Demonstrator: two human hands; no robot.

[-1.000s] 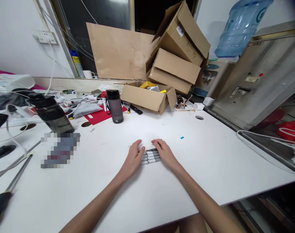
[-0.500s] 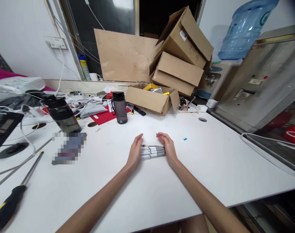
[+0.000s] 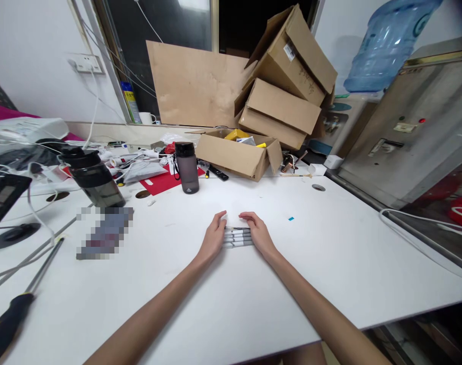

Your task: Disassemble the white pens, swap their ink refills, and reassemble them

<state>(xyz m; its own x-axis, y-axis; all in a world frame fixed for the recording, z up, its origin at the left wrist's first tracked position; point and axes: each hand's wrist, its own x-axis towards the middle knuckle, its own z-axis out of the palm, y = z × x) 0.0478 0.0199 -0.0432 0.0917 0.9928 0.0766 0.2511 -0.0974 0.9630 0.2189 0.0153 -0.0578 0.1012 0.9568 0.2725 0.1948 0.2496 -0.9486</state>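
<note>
Several slim pens [image 3: 238, 238], white with grey ends, lie side by side in a row between my two hands, pointing left to right. My left hand [image 3: 215, 237] presses on their left ends, its palm turned inward and its fingers curved forward. At the right ends, my right hand [image 3: 260, 235] is cupped in the same way. The tips of both hands are apart. My palms hide the ends of the pens. Just to the right on the white table [image 3: 200, 314] lies a small blue scrap [image 3: 291, 219].
A dark bottle [image 3: 187, 170] stands behind my hands, near an open cardboard box [image 3: 231, 152]. On the left are another bottle [image 3: 96, 180], a blurred-out flat object [image 3: 108, 233] and a screwdriver [image 3: 20, 306]. A metal cabinet [image 3: 398, 132] borders the right side.
My hands have come closer together, covering more of the pens' ends. The right hand has shifted left, and its fingers bend further inward. The view has moved slightly.
</note>
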